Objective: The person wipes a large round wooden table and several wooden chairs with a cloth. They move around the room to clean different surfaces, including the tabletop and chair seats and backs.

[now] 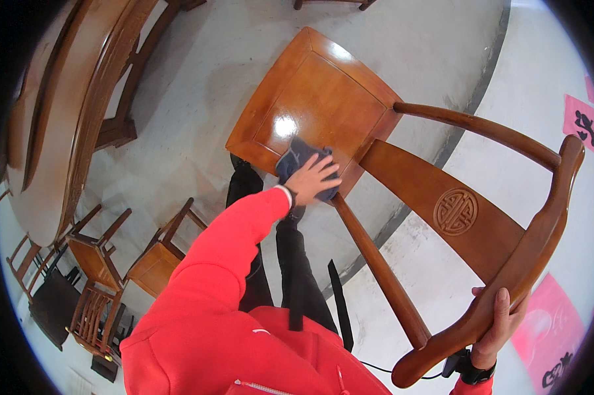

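Note:
Before me stands a varnished wooden chair, its square seat (pixel 321 103) shining under bright reflections. My left hand (pixel 311 180) lies with fingers spread over a dark blue cloth (pixel 292 160), pressing it on the seat's near corner beside a back post (pixel 376 269). With my right hand (pixel 502 321) I grip the curved top rail (pixel 536 252) of the chair's back, thumb over the wood. Between the two posts runs a broad back splat (pixel 410 175) with a carved round medallion (pixel 455 211). Part of the cloth is hidden under my left hand.
A large wooden table (pixel 87 113) stands at the left. Several wooden chairs, one with a tan seat (pixel 154 266), and a black chair (pixel 55 306) are at lower left. Pink sheets (pixel 549 321) with black markings are on the white wall. A dark strip (pixel 479 84) edges the floor.

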`<action>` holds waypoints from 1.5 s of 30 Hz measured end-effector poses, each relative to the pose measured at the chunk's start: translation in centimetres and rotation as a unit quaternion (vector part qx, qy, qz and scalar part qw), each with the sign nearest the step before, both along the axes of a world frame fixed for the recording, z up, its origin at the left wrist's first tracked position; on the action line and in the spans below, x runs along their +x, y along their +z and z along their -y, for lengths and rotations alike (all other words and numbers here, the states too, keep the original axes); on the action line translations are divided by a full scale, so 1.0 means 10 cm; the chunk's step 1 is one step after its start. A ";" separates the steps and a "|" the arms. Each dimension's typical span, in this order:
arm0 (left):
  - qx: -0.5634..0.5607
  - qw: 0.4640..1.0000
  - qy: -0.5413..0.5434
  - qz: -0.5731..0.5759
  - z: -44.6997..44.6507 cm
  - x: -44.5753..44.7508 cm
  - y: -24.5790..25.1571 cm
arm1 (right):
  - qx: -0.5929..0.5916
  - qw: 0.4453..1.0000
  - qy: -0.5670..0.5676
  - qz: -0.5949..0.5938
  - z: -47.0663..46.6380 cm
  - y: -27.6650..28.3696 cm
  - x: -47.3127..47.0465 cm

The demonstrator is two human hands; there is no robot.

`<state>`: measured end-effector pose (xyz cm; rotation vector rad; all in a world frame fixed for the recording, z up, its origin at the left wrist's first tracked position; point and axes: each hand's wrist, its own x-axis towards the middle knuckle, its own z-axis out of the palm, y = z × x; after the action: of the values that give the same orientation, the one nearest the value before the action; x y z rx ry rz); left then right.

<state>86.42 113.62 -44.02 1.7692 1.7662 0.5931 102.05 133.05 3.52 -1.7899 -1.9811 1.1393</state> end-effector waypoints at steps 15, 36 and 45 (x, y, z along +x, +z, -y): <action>-0.056 0.955 0.288 -0.050 0.51 -1.97 -0.30 | 0.010 1.000 0.010 0.016 -0.01 -0.03 0.08; 0.012 0.994 0.094 -0.056 -0.13 -0.55 -0.17 | -0.007 1.000 -0.012 -0.024 0.01 0.00 0.02; -0.009 0.946 0.250 -0.205 -1.79 -2.70 -0.36 | 0.002 0.996 -0.075 0.041 -0.01 0.00 -0.05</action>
<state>59.44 131.48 -47.63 1.5041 2.5359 0.4143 101.56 133.14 3.56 -1.9740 -1.8545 1.0311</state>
